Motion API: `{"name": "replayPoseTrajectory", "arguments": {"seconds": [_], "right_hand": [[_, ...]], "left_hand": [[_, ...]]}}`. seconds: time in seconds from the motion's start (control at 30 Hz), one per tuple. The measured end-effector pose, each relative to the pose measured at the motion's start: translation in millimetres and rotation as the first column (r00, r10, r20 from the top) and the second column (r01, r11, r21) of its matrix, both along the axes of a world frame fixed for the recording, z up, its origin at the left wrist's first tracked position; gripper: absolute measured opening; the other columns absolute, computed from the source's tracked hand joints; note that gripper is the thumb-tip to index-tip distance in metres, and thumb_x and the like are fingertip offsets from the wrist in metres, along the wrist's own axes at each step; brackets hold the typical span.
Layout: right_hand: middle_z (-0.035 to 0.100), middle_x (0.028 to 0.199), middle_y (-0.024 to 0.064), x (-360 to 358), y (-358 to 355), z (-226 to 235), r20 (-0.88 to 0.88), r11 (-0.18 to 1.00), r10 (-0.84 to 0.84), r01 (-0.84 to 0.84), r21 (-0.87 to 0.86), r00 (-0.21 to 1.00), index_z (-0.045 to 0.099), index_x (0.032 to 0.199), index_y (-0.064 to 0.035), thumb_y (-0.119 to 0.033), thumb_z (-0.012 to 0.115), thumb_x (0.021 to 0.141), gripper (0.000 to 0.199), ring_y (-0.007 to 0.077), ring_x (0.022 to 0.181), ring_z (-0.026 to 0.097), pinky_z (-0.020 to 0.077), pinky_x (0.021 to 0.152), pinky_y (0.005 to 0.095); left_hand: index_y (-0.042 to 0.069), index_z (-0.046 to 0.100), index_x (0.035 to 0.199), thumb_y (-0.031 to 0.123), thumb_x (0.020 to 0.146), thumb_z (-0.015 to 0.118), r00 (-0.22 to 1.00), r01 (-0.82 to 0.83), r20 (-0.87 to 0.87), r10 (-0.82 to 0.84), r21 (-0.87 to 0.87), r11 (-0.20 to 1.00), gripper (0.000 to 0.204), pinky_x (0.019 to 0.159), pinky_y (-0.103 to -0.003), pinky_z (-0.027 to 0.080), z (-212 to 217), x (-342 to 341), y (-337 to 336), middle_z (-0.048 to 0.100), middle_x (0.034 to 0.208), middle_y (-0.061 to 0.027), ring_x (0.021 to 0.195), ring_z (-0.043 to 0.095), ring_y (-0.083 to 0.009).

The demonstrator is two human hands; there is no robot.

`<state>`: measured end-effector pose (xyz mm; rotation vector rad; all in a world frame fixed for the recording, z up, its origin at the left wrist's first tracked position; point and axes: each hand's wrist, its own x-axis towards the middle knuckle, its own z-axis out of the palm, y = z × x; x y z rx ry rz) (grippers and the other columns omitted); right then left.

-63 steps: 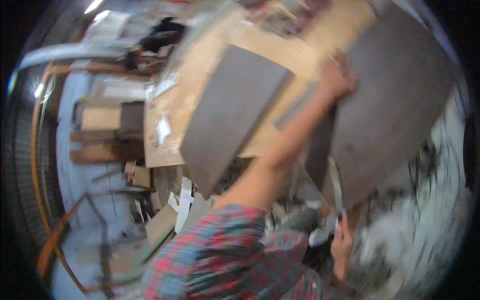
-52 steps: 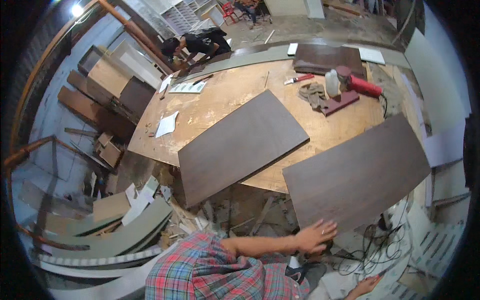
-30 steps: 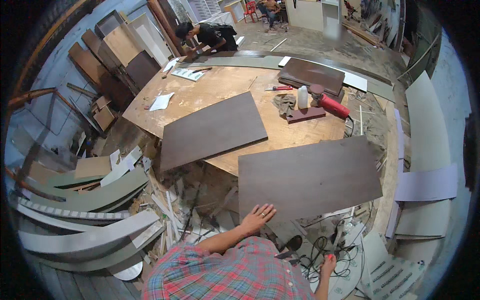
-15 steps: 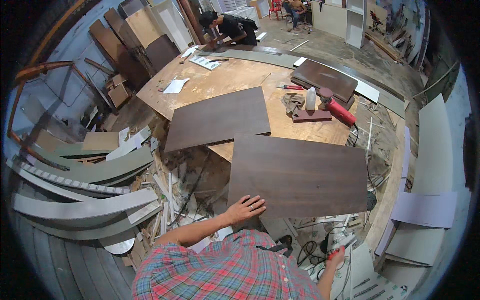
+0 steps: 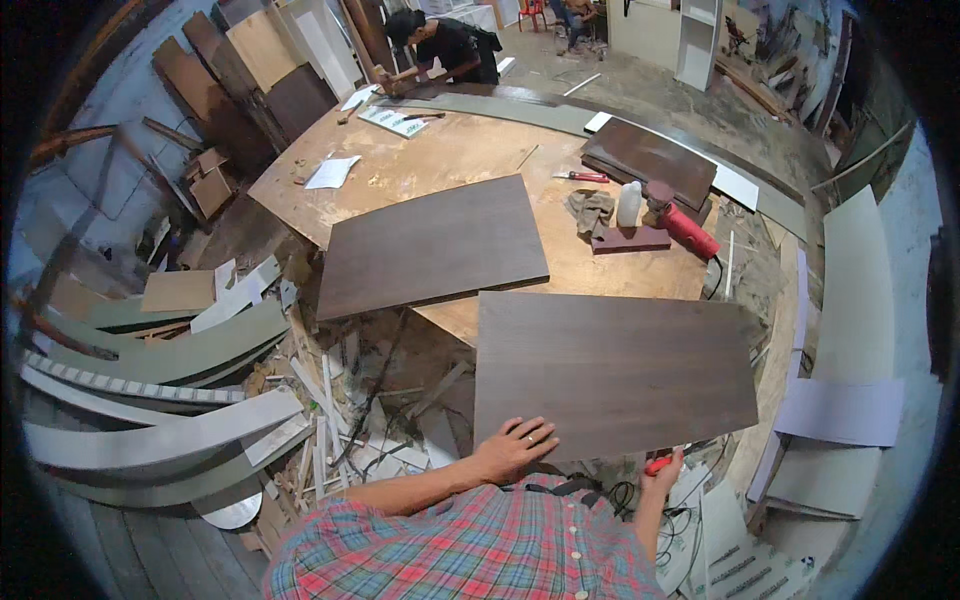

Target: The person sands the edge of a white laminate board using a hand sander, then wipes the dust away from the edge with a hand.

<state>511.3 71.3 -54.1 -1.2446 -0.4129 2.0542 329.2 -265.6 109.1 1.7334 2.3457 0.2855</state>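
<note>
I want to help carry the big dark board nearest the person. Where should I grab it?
Take the big dark board by its two short ends, probably from the near side, where it sticks out past the round table. It is wide, flat and thin. The left hand lies flat on that near edge.

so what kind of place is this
Most likely a carpentry or furniture workshop. Dark laminate panels lie on a big plywood worktable, offcuts and curved strips litter the floor, and a red power tool sits on the table. The left hand rests on the near panel's edge.
</note>
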Motion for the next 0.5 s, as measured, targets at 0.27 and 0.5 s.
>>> {"name": "replayPoseTrajectory", "arguments": {"seconds": [0.27, 0.5], "right_hand": [[0.066, 0.109, 0.003, -31, 1, 96, -0.202, 0.935, -0.036, 0.104, 0.339, 0.979, 0.057, 0.125, -0.0112, -0.026, 0.06, 0.103, 0.027, 0.02, 0.097, 0.064, 0.0536, 0.085, 0.0359], [0.063, 0.108, 0.0033, -83, 21, 177, -0.018, 0.841, -0.072, 0.07, 0.536, 0.997, 0.055, 0.121, -0.009, -0.021, 0.06, 0.102, 0.023, 0.0167, 0.093, 0.064, 0.0547, 0.078, 0.0341]], "left_hand": [[0.007, 0.039, 0.151, 0.01, 0.082, 0.069, 0.995, 0.07, 0.076, -0.069, -0.009, 0.997, 0.075, 0.113, -0.055, 0.036, 74, -25, 12, 0.04, 0.156, -0.0168, 0.143, 0.039, -0.0366], [0.007, 0.04, 0.151, 0.001, 0.075, 0.067, 0.98, 0.073, 0.187, -0.059, -0.067, 0.995, 0.081, 0.113, -0.048, 0.041, 138, -62, 29, 0.045, 0.152, -0.0198, 0.139, 0.045, -0.0411]]}}
